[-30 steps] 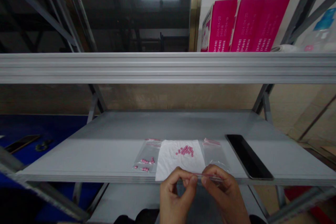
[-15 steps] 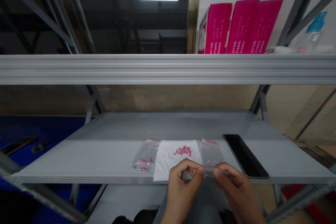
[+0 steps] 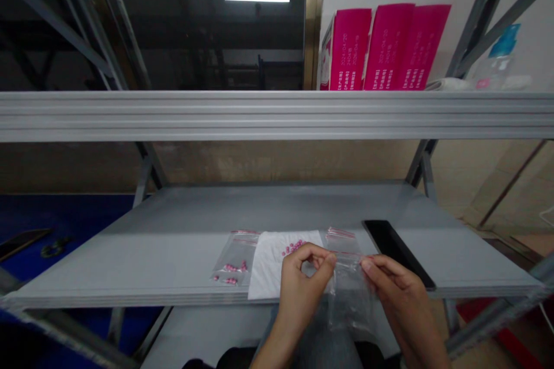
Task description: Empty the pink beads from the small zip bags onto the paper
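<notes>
Both my hands pinch the top edge of a clear zip bag (image 3: pixel 350 300) with a red seal line, and its body hangs down past the shelf front. My left hand (image 3: pixel 303 279) grips the bag's left corner, and my right hand (image 3: pixel 400 291) holds the right corner. Just behind them, a sheet of white paper (image 3: pixel 270 265) carries a cluster of pink pills (image 3: pixel 293 247), partly hidden by my left hand. Left of the paper lies a clear bag (image 3: pixel 234 259) with several pink pills inside. Another clear bag (image 3: pixel 341 240) lies behind the held one.
All this is at the front of a grey metal shelf (image 3: pixel 130 268). A black tablet or phone (image 3: pixel 396 251) lies on it at the right. Above, a shelf beam (image 3: pixel 259 118) crosses the view, with pink boxes (image 3: pixel 385 49) on top. A blue surface (image 3: pixel 64 230) lies at far left.
The held bag now hangs open-length below my hands, where before only its thin top edge showed between my fingers. My hands have drawn apart slightly, and the view has shifted a little.
</notes>
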